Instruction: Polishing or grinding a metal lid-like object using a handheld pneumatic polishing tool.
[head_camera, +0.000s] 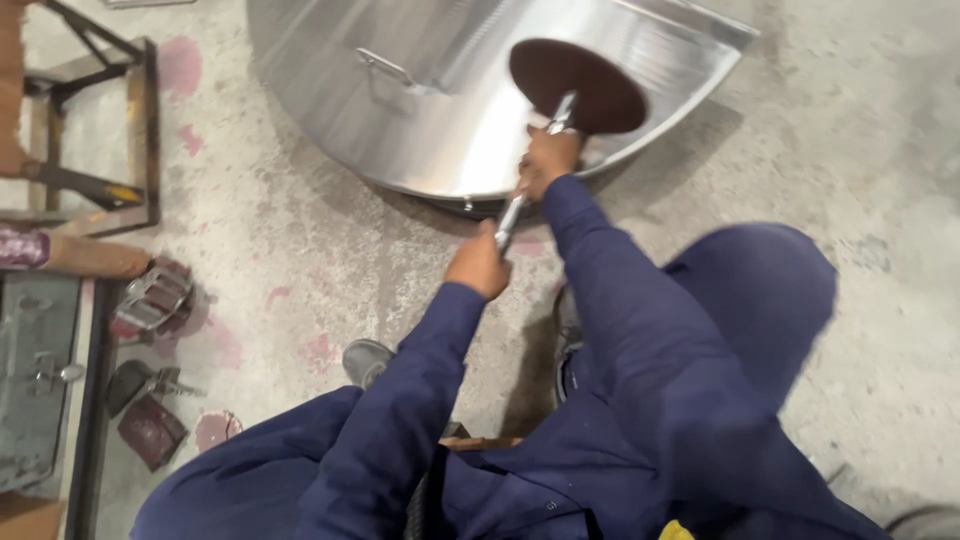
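A large shiny steel vessel (440, 110) lies on its side on the concrete floor, a handle (385, 70) on its wall. A dark maroon round pad (578, 85) on a metal rod (510, 215) presses against the vessel's surface. My right hand (548, 158) grips the rod close behind the pad. My left hand (480, 265) grips the rod's lower end. Both arms wear dark blue sleeves.
A rusty metal frame (100, 130) stands at the upper left. Below it, clamps and dark pads (150, 300) lie scattered on the floor beside a grey metal bench (40, 380). My grey shoe (365, 360) shows beneath my left arm.
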